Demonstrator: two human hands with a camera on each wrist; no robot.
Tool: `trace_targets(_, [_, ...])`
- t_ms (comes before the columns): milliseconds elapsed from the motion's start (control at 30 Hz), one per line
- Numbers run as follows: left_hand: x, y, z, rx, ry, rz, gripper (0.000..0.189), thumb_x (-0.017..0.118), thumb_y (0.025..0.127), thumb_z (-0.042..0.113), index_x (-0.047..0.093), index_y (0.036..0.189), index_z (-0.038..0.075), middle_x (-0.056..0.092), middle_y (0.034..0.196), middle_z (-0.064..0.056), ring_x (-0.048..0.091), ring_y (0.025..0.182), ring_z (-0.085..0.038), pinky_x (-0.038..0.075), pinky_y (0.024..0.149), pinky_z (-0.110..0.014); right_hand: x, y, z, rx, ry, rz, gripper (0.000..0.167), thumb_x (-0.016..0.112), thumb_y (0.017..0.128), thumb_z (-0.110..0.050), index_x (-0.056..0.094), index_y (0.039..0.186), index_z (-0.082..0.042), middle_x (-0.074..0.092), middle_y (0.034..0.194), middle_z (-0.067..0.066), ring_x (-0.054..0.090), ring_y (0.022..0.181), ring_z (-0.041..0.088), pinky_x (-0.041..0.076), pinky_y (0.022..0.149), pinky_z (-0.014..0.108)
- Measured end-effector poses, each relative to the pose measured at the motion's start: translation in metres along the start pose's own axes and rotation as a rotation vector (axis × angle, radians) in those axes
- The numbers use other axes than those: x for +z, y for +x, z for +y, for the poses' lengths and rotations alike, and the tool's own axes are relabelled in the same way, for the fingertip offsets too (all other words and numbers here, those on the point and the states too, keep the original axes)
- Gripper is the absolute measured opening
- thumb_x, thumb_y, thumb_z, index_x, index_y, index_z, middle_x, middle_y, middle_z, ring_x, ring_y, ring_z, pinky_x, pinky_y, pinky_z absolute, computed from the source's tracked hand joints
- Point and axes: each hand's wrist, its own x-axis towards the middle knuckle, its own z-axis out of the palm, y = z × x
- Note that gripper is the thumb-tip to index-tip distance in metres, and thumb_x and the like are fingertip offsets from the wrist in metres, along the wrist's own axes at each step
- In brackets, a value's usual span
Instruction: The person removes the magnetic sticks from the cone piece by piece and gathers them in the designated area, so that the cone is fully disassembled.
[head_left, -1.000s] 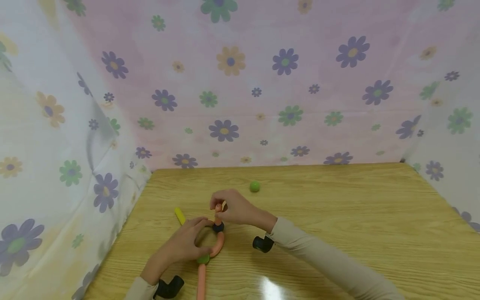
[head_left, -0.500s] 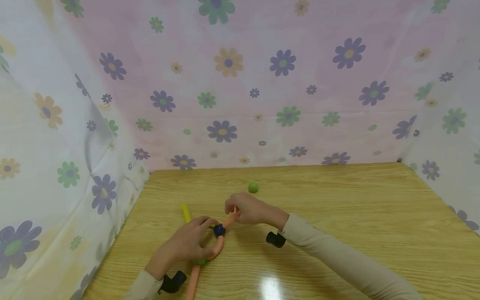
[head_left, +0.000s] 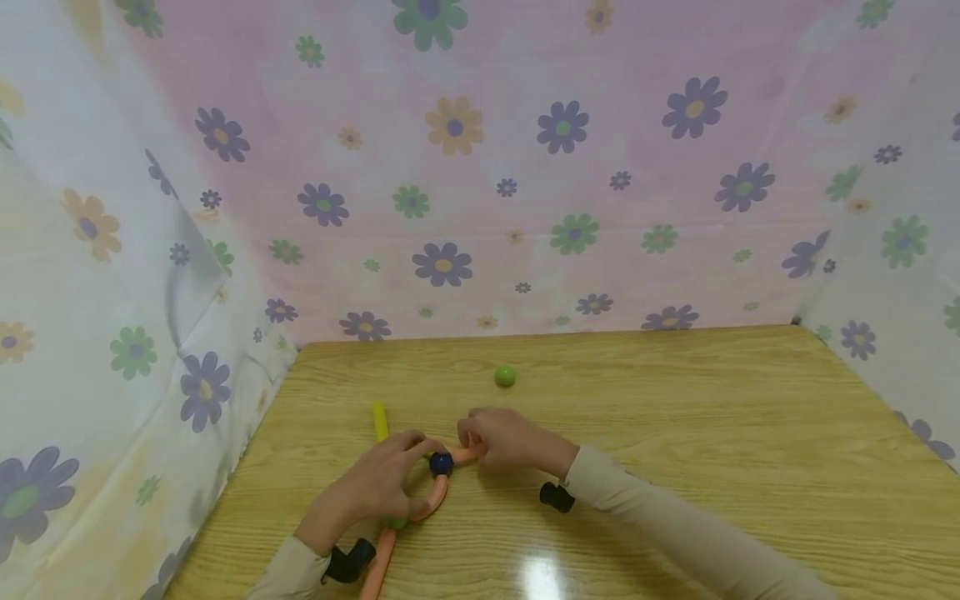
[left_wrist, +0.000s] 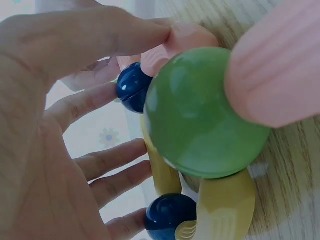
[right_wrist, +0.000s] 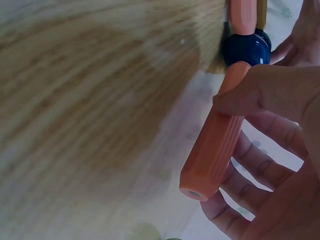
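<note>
A ball-and-stick toy frame lies on the table. My left hand [head_left: 375, 479] holds it, thumb against a curved pink stick [head_left: 437, 500] and index finger touching a dark blue ball [head_left: 441, 464]. In the left wrist view, a large green ball [left_wrist: 205, 115] joins pink and yellow sticks, and a second blue ball [left_wrist: 171, 215] is by my little finger. My right hand [head_left: 517, 437] pinches a straight orange stick [right_wrist: 215, 145] between thumb and fingers; its far end touches the blue ball. A yellow stick [head_left: 380, 422] extends behind my left hand.
A loose green ball [head_left: 506, 376] sits farther back on the wooden table [head_left: 675, 433]. A straight pink stick [head_left: 378, 562] reaches toward the near edge. Flower-patterned cloth [head_left: 510, 242] encloses the back and sides.
The orange stick has swung from upright on the blue ball to nearly flat, pointing right. My right hand moved right and lower with it. The frame turned slightly under my left hand.
</note>
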Motion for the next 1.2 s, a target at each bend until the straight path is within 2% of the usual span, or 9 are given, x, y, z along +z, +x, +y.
trace_targets(167, [0.0,0.001,0.0,-0.003,-0.012,-0.003,0.054,0.074,0.078,0.033,0.055,0.128,0.024,0.049,0.125,-0.004,0.05,0.11,-0.027,0.044,0.088,-0.049,0.007,-0.002,0.001,0.03,0.0,0.01,0.022,0.071,0.074,-0.003,0.062,0.088,-0.018,0.048,0.077,-0.008,0.038,0.063,0.008,0.028,0.052,0.021])
trace_targets(633, [-0.002,0.001,0.003,0.003,-0.032,-0.004,0.054,0.075,0.079,0.032,0.056,0.128,0.019,0.049,0.126,-0.006,0.05,0.113,-0.029,0.044,0.09,-0.05,0.012,-0.009,-0.002,0.009,-0.036,0.045,0.022,0.073,0.072,-0.007,0.06,0.087,-0.018,0.047,0.072,-0.007,0.035,0.06,0.006,0.027,0.052,0.021])
trace_targets(667, [-0.002,0.001,0.003,0.0,-0.033,-0.005,0.054,0.075,0.079,0.032,0.057,0.128,0.019,0.049,0.126,-0.006,0.05,0.113,-0.029,0.044,0.09,-0.05,0.013,-0.009,-0.002,0.004,-0.031,0.054,0.022,0.072,0.072,-0.006,0.06,0.086,-0.017,0.047,0.071,-0.007,0.035,0.06,0.006,0.027,0.052,0.021])
trace_targets(767, [-0.002,0.001,0.002,-0.005,-0.038,-0.005,0.054,0.076,0.078,0.032,0.057,0.127,0.018,0.049,0.127,-0.007,0.05,0.113,-0.031,0.044,0.09,-0.051,0.013,-0.01,-0.003,0.008,-0.016,0.089,0.012,0.068,0.081,-0.01,0.058,0.082,-0.016,0.045,0.068,-0.007,0.034,0.058,0.007,0.027,0.051,0.021])
trace_targets(900, [-0.002,0.0,0.001,-0.004,-0.047,-0.006,0.054,0.077,0.077,0.031,0.057,0.126,0.017,0.05,0.127,-0.009,0.05,0.113,-0.032,0.044,0.088,-0.053,0.012,-0.012,0.003,0.067,0.026,0.129,0.011,0.064,0.086,-0.011,0.057,0.079,-0.015,0.046,0.067,-0.007,0.037,0.055,0.007,0.03,0.049,0.021])
trace_targets(1033, [-0.001,0.0,0.0,-0.013,-0.05,-0.018,0.055,0.076,0.077,0.031,0.057,0.127,0.018,0.049,0.128,-0.009,0.049,0.114,-0.032,0.043,0.089,-0.052,0.007,-0.017,0.012,0.103,0.05,0.146,0.017,0.068,0.077,-0.005,0.061,0.088,-0.016,0.051,0.075,-0.007,0.044,0.059,0.008,0.037,0.051,0.023])
trace_targets(1200, [-0.001,0.001,0.0,-0.003,-0.057,-0.01,0.055,0.075,0.077,0.031,0.057,0.127,0.017,0.049,0.128,-0.01,0.049,0.113,-0.033,0.043,0.088,-0.053,-0.003,-0.025,0.023,0.092,0.106,0.191,0.018,0.072,0.079,-0.009,0.062,0.093,-0.016,0.053,0.077,-0.005,0.045,0.063,0.01,0.039,0.054,0.025])
